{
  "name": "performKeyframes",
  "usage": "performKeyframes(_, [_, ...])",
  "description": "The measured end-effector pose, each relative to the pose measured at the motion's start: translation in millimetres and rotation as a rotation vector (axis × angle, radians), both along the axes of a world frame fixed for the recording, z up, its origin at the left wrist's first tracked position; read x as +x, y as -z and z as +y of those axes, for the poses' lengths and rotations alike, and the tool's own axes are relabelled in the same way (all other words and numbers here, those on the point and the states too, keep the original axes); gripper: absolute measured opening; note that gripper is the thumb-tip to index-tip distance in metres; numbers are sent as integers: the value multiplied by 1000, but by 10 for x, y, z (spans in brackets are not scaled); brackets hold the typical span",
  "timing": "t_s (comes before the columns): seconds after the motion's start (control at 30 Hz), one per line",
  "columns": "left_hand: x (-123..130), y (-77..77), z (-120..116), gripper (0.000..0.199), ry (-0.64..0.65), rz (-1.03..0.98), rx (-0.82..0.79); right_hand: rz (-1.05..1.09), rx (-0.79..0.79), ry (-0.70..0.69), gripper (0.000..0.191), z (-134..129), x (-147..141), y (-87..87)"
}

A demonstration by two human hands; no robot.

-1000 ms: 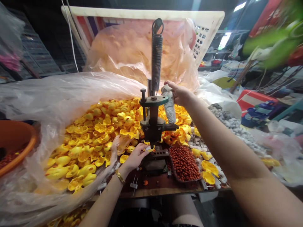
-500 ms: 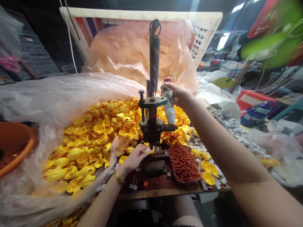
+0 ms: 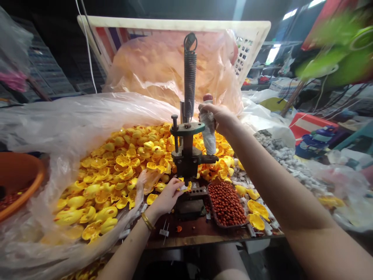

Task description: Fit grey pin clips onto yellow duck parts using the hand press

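A hand press (image 3: 188, 155) with a tall coil spring (image 3: 190, 81) stands in the middle of the bench. My right hand (image 3: 219, 117) is wrapped around its lever handle (image 3: 208, 134), which is bound in pale wrapping and topped by a red knob. Under the press's punch, my left hand (image 3: 169, 194) pinches a small yellow plastic shell (image 3: 186, 186); a white bit shows by the fingertips. The fingers and punch partly cover this shell. Right of the press base sits a tray (image 3: 214, 217) filled with small red-brown beads (image 3: 225, 202).
Yellow plastic shells (image 3: 116, 167) are heaped behind and left of the press, within clear plastic sheeting (image 3: 58, 116). An orange basin (image 3: 32, 186) stands at left. White small parts (image 3: 276, 151) pile up at right. Behind rises a white crate (image 3: 175, 24). Loose shells (image 3: 258, 212) lie near the bench edge.
The camera view has tipped slightly, so the press and crate appear lower. The lever handle stands slightly higher relative to the press. My left hand keeps its pinch at the punch, the shell slightly turned.
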State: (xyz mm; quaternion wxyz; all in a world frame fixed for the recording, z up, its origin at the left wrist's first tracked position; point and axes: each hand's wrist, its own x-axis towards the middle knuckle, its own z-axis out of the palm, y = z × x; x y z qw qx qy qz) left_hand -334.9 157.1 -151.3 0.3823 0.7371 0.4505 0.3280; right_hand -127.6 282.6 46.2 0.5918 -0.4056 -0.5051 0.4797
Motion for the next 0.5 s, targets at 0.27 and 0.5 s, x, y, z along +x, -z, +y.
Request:
performKeyframes(0.27, [31,-26,-6,14,55,80,63,-17,314,166,20,-653,-115,-76])
performKeyframes(0.5, [-19,19,23,11,42,85,21,72,701,368,34,-1391,-184,342])
